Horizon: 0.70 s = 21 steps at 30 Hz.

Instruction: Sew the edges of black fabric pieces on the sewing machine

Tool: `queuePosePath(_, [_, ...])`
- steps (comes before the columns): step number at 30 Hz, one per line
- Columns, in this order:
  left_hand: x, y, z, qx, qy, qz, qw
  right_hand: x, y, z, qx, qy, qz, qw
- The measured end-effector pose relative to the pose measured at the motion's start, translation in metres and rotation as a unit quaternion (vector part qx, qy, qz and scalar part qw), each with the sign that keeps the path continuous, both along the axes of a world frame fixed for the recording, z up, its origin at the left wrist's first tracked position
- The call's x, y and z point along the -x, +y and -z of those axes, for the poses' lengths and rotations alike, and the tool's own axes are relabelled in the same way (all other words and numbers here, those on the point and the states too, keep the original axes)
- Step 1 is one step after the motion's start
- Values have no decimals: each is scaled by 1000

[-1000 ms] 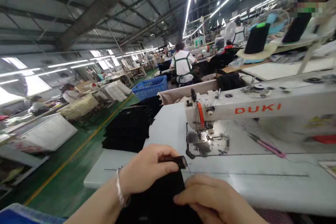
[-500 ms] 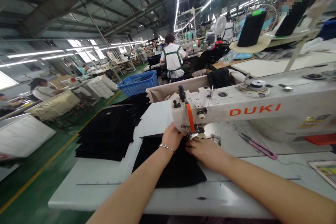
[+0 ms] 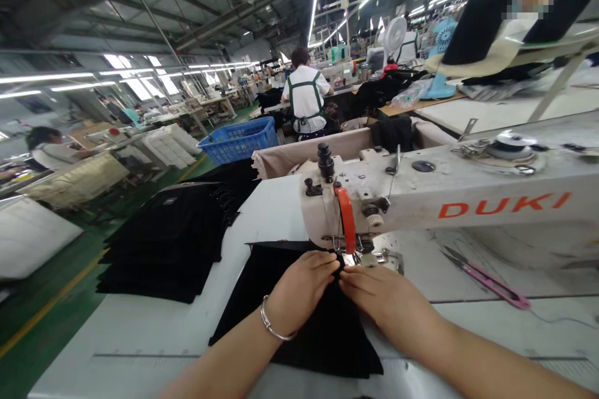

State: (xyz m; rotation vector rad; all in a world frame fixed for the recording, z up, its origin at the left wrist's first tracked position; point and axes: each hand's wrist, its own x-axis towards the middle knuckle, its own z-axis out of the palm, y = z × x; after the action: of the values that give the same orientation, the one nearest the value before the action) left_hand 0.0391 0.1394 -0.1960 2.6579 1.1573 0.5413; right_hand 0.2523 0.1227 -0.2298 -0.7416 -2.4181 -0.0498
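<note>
Two sets of fingers meet on one piece of black cloth [image 3: 322, 336], just in front of the needle. The left fingers [image 3: 322, 265] are bent, with their tips down on the cloth. I cannot tell if they nip a fold of it. The right fingers [image 3: 353, 277] lie stretched out and flat on it, not closed round anything. The tips of both sets almost touch.

The left hand [image 3: 299, 290] has a thin silver bracelet [image 3: 271, 324] at the wrist. The right hand [image 3: 384, 299] comes in from 4 o'clock. The cloth lies flat on the white worktop [image 3: 140, 336]. Its far edge is tucked in at the metal foot [image 3: 358, 257] of the sewing machine [image 3: 421, 199], which stands at 12 o'clock.

Nearly all of the cloth lies on the near side of the foot, so I think the sewing on this piece is only at its start. The cloth is too dark to show any stitches.

At 9 o'clock sits a pile of black pieces [image 3: 163, 243]. I cannot tell if those are sewn or waiting. At 3 o'clock pink snips [image 3: 491, 274] lie on the worktop, apart from the hands. Far off at 11 o'clock are a blue basket [image 3: 238, 143] and a person in a white top [image 3: 304, 96], seated with their back turned.
</note>
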Motion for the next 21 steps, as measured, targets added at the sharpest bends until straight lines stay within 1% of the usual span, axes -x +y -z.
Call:
queuePosePath(4, [3, 7, -4, -4, -3, 27, 1000, 3, -2, -4, -27, 1, 13, 1000])
queuePosePath(11, [-2, -1, -13, -18, 12, 26, 999, 6, -9, -16, -45, -17, 26, 998])
queuePosePath(14, [-2, 0, -16, 1, 9, 22, 1000, 5, -10, -15, -37, -19, 19, 999])
queuePosePath(17, [-1, 3, -19, 31, 31, 28, 999, 3, -10, -11, -11, -28, 12, 999])
queuePosePath(21, [-2, 8, -21, 50, 33, 24, 998, 2, -9, -8, 5, -24, 5, 1000])
